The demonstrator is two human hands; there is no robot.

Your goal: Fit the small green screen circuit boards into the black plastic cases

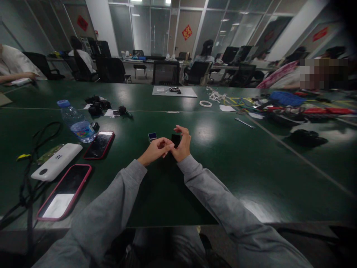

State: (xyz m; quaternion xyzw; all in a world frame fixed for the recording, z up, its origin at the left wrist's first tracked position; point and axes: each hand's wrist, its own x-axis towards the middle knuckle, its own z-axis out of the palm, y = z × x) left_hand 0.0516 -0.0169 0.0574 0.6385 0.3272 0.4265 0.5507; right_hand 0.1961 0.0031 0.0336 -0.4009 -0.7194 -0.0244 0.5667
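Note:
Over the dark green table [156,186], my two hands meet near the middle. My right hand [182,145] curls around a small dark square object [175,139], holding it between thumb and fingers. Thumb and fingers of my left hand [158,149] are pinched together at the object's lower left edge, touching my right thumb; whatever is between them is too small to make out. Just beyond my left hand, a small device with a dark square face and pale edge [152,136] lies on the table.
Left: a water bottle [80,126], two red-edged phones [99,145] [65,191], a white power bank [57,162] and black cables. Right: a wrench [244,123], a tape ring [205,104], coloured wires and a blue item [287,98]. People sit around behind.

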